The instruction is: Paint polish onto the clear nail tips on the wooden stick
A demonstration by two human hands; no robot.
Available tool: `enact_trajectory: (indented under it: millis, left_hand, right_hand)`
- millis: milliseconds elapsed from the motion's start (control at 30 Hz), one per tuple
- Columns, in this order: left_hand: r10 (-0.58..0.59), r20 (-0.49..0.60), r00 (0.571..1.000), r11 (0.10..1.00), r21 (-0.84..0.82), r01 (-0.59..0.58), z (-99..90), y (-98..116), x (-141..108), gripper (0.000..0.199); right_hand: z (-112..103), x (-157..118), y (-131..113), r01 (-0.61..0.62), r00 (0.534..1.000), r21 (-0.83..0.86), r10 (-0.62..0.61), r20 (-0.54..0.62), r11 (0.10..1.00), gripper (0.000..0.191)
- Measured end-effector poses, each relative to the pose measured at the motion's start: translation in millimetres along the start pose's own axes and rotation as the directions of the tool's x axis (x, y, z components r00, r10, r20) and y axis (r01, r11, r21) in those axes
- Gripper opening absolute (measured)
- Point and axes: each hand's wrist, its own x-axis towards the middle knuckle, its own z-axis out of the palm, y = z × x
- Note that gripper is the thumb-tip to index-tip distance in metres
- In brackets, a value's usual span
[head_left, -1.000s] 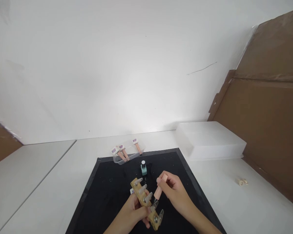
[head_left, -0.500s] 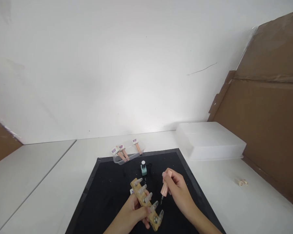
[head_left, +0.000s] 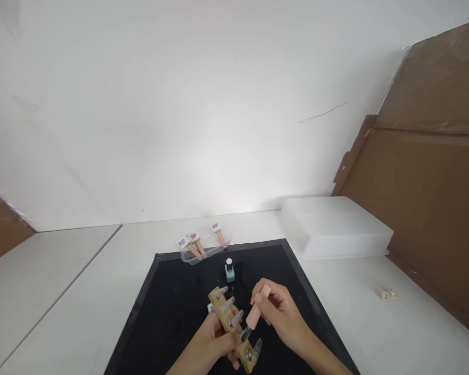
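Moved leftward since the earlier frame, the peach-handled brush (head_left: 254,316), pinched in the right hand (head_left: 277,308), now appears to meet a clear tip (head_left: 244,336) on the wooden strip (head_left: 225,321) gripped by the left hand (head_left: 216,341) at lower centre, so brushing seems resumed.

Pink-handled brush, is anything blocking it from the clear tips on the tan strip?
Nothing visible: the pink-handled brush overlaps the second clear tip from the near end of the tan strip; contact is unclear.

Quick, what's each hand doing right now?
Left hand: closed, holding the wood-coloured strip of clear nail tips.
Right hand: closed, holding the pink-handled brush.
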Motion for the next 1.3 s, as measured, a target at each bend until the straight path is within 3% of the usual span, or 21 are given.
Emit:
enact_trajectory:
  millis: [267,700,1000,1300]
  left_hand:
    - [-0.037,-0.032,0.999,0.999,-0.031,0.036,1.6,3.2,-1.9,0.038]
    - [-0.067,-0.038,0.997,0.996,-0.054,0.064,1.1,7.3,-7.0,0.041]
    - [-0.055,-0.019,0.998,0.997,-0.058,0.054,-1.8,7.0,-7.2,0.04]
    - [-0.042,-0.011,0.999,0.997,-0.07,0.041,-3.2,3.2,-4.2,0.037]
  right_hand:
    - [2.2,-0.1,-2.0,0.019,0.999,-0.029,-0.02,-0.033,0.999,0.027]
    - [1.0,2.5,3.1,0.045,0.971,-0.131,-0.074,-0.227,0.99,0.027]
    - [1.8,-0.1,0.3,0.045,0.982,-0.002,-0.045,-0.184,0.999,0.023]
    - [3.2,1.3,-1.6,0.012,0.98,-0.076,-0.027,-0.198,0.997,0.028]
